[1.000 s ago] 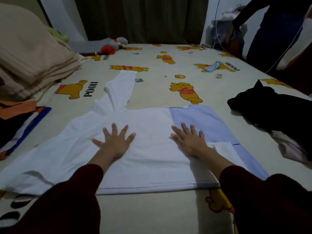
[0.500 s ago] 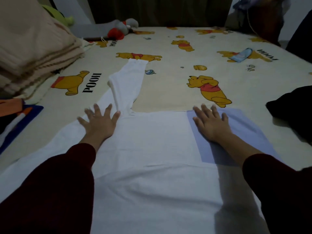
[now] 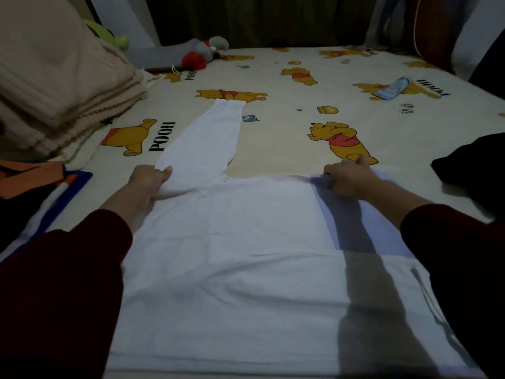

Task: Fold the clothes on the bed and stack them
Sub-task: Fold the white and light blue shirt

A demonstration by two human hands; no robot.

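White garment point(image 3: 232, 242): flat on the bed point(image 3: 287, 138) at its near edge, sleeve point(image 3: 207, 138) pointing toward the far edge. Left hand point(image 3: 147, 184) pinches the sleeve base; right hand point(image 3: 347, 181) grips the far-right corner.

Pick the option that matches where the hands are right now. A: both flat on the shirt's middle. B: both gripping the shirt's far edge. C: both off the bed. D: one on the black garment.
B: the left hand and right hand each pinch the far edge of the white shirt.
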